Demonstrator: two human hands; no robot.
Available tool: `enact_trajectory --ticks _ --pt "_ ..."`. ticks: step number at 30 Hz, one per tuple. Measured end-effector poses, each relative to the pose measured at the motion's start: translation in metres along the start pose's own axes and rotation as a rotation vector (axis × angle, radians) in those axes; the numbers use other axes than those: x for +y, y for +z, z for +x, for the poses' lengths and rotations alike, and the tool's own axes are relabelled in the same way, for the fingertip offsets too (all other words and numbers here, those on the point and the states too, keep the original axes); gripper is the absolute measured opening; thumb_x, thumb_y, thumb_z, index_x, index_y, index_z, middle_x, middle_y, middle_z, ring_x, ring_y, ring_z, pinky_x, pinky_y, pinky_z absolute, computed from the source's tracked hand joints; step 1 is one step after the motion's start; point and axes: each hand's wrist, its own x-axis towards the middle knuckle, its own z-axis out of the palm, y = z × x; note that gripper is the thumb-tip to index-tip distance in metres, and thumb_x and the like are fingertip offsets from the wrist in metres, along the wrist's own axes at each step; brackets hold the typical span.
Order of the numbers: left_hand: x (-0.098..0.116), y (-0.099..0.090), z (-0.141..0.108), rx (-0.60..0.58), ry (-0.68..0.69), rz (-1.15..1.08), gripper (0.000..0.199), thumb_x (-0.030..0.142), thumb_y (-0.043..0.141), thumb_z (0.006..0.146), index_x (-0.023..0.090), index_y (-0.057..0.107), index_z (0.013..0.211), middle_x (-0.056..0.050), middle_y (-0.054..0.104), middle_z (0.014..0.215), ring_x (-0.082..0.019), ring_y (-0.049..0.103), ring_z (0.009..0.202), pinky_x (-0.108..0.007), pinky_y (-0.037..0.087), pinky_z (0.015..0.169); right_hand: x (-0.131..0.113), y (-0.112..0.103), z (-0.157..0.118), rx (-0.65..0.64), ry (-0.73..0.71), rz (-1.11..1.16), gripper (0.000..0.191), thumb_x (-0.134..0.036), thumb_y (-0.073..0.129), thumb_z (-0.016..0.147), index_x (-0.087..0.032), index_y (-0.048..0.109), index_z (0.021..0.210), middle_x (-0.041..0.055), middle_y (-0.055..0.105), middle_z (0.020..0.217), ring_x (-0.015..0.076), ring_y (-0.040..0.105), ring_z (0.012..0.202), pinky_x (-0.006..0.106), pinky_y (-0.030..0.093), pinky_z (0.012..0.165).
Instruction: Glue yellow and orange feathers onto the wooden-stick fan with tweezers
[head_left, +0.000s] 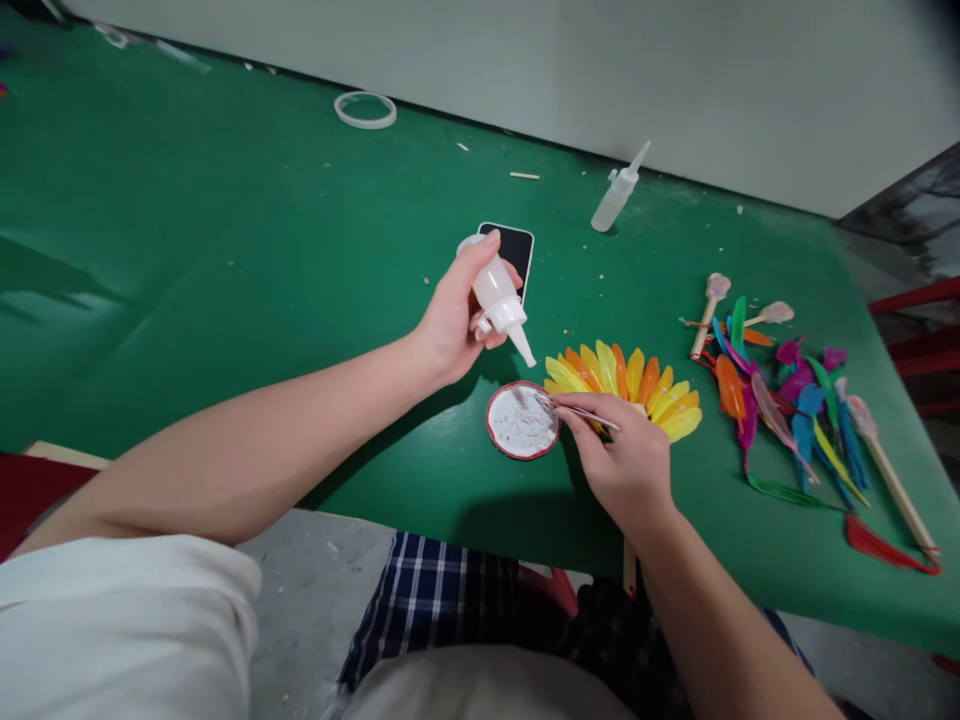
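My left hand (459, 305) is wrapped round a white plastic squeeze bottle (496, 288). The bottle tilts down to the right, its nozzle just above a round white disc (523, 421) with a red rim and a rough, speckled surface. Between the fingers of my right hand (626, 455) is a pair of slim metal tweezers (589, 414), their tips at the disc's right edge. Under and behind that hand lies a fan of yellow and orange feathers (606, 372), partly covered by it. Its wooden handle (629, 567) shows near the table edge.
A phone (517, 248) lies behind the bottle. Another squeeze bottle (615, 200) stands at the back of the green table (225, 250), with a tape ring (365, 110) further left. Colourful feathers (806, 410) and wooden-handled pieces (889, 470) lie at the right.
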Motion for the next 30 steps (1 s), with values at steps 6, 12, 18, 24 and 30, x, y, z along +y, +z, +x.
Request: enact_trajectory --ticks 6,12,18,24,30 --pt "-0.0005 -0.0001 0.0003 -0.014 0.007 -0.005 0.056 0.071 0.036 0.077 0.019 0.049 0.061 0.004 0.024 0.037 -0.005 0.024 0.032 -0.023 0.015 0.034 -0.0010 -0.0012 -0.0007 0.018 -0.001 0.005 0.011 -0.020 0.058 0.082 -0.021 0.068 0.087 0.0031 0.073 0.084 0.0178 0.068 0.080 0.030 0.055 0.072" --pt "-0.0003 -0.0008 0.0008 0.007 -0.003 0.066 0.054 0.067 0.031 0.081 0.018 0.047 0.065 0.004 0.024 0.038 -0.006 0.026 0.032 -0.023 0.019 0.037 -0.0051 -0.0030 -0.0006 0.024 -0.005 0.029 0.011 -0.018 0.058 0.081 -0.021 0.069 0.082 0.0024 0.073 0.079 0.0166 0.068 0.074 0.029 0.054 0.069" --pt "0.0014 -0.0008 0.0005 0.058 -0.019 0.309 0.052 0.060 0.024 0.087 0.016 0.050 0.075 0.004 0.028 0.045 -0.005 0.037 0.036 -0.018 0.026 0.043 -0.0050 -0.0026 -0.0007 0.010 -0.030 0.029 0.010 -0.017 0.059 0.081 -0.020 0.068 0.082 0.0025 0.073 0.080 0.0165 0.068 0.075 0.028 0.053 0.070" --pt "0.0018 -0.0001 -0.0002 0.052 -0.009 0.261 0.049 0.056 0.025 0.088 0.016 0.048 0.071 0.005 0.028 0.043 -0.003 0.032 0.033 -0.017 0.024 0.041 -0.0042 -0.0027 -0.0007 -0.006 -0.024 0.029 0.009 -0.017 0.059 0.081 -0.021 0.067 0.083 0.0019 0.073 0.080 0.0162 0.068 0.076 0.028 0.053 0.070" --pt "0.0000 -0.0012 0.0010 0.037 -0.002 0.194 0.047 0.057 0.030 0.086 0.017 0.047 0.067 0.005 0.026 0.040 -0.003 0.029 0.031 -0.018 0.023 0.040 -0.0040 -0.0025 -0.0008 -0.015 -0.018 0.031 0.009 -0.018 0.059 0.081 -0.021 0.067 0.082 0.0018 0.073 0.080 0.0164 0.068 0.076 0.029 0.053 0.070"
